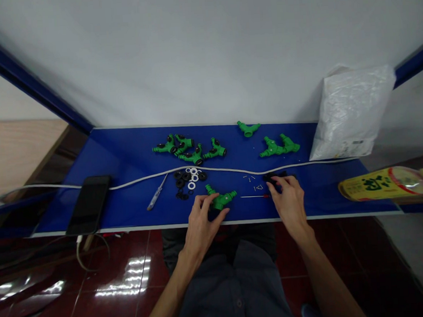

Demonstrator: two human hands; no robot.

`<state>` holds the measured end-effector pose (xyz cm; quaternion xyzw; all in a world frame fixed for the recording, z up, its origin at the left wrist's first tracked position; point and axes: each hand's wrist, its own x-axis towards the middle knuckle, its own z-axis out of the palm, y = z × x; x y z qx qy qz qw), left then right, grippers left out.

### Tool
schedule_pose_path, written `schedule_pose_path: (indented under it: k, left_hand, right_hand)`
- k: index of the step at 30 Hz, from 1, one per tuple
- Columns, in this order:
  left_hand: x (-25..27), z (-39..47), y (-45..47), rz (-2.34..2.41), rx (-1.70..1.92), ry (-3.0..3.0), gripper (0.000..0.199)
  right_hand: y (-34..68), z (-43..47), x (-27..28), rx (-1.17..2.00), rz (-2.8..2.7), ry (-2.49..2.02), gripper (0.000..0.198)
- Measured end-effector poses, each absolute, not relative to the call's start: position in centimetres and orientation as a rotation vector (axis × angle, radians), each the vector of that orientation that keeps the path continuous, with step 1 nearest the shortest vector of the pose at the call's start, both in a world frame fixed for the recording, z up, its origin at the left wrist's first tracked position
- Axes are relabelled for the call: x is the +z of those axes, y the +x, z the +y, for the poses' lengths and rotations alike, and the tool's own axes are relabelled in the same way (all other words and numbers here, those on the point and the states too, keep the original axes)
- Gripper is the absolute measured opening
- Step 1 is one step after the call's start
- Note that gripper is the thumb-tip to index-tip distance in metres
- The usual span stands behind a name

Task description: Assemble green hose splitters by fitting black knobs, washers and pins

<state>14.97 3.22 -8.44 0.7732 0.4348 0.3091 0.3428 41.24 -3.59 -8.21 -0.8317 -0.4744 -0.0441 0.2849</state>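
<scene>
My left hand [204, 219] is closed around the lower end of a green Y-shaped hose connector [221, 199] near the front edge of the blue shelf. To the right, my right hand [288, 197] has its fingers down at some small black parts [270, 177]; whether it pinches one is hidden. A thin red-handled screwdriver [255, 196] lies between my hands. Just above it several small screws [250, 177] are scattered. Left of the connector sit white ring washers [191, 184] and black rings [180, 183] in a loose group.
More green connectors with black parts [193, 156] stand at the back, and plain green ones [273, 148] lie back right. A white cable [230, 169] crosses the shelf. A clear-handled screwdriver [156, 195], a phone [88, 204], a plastic bag [352, 111] and a yellow-labelled bottle [374, 185] surround them.
</scene>
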Motion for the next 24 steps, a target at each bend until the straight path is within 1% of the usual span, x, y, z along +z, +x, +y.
schedule_pose_path:
  k: [3,5,7,10,12,15,19,24]
  left_hand:
    - [-8.6,3.2,14.4,1.157,0.826,2.004,0.051]
    - [-8.5,3.3,14.0,1.173,0.832,2.034,0.054]
    - [-8.0,3.4,13.6,1.136,0.83,2.119,0.054]
    - [-6.9,4.3,13.3,0.999,0.79,2.306,0.052]
    - [-6.3,5.1,13.4,0.881,0.728,2.396,0.05]
    - [-6.1,6.2,13.7,0.745,0.687,2.458,0.045]
    - [-6.5,6.7,14.2,0.718,0.688,2.485,0.037]
    - [-7.2,6.1,14.5,0.801,0.705,2.47,0.045]
  right_hand:
    - [40.6,-3.9,-7.5,-0.118,-1.212,-2.189,0.04]
    - [39.6,-4.2,-6.7,-0.055,-1.151,-2.145,0.035]
    - [38.1,-4.3,-5.9,0.182,-1.007,-2.023,0.031]
    - [35.2,-4.2,-4.4,0.69,-0.716,-1.678,0.033]
    - [33.5,-4.1,-3.4,0.876,-0.613,-1.511,0.034]
    - [31.9,-4.2,-1.9,0.982,-0.554,-1.376,0.035]
    - [31.1,-4.3,-0.3,1.067,-0.515,-1.249,0.036]
    - [30.9,-4.4,0.4,1.113,-0.508,-1.115,0.024]
